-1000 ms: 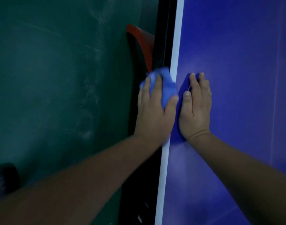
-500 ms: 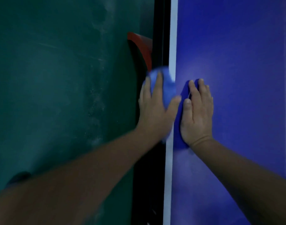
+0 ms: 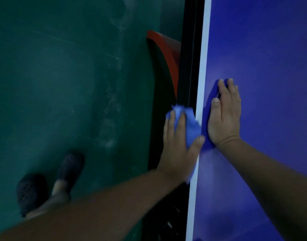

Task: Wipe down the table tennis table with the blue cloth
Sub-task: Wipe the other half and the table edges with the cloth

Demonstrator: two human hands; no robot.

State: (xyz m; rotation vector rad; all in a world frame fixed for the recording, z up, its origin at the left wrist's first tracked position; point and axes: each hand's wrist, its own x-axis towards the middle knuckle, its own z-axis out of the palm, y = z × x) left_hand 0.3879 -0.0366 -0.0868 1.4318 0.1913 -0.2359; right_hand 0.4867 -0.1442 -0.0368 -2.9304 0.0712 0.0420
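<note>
A scuffed dark green floor (image 3: 62, 84) is filling the left side, and the blue-topped table tennis desk (image 3: 271, 49) is taking up the right, edged by a white border line (image 3: 204, 66) and a black side rail (image 3: 187, 66). A red curved support (image 3: 168, 53) is showing beside the rail. Two dark shoes (image 3: 31, 192) are standing on the floor. The right hand (image 3: 224, 115) is lying flat on the desk top, fingers (image 3: 226, 91) straight and pressed together. Just beside it, the left hand (image 3: 177, 153) is clamping the crumpled blue cloth (image 3: 191, 129) over the desk's edge, thumb reaching onto the top.
</note>
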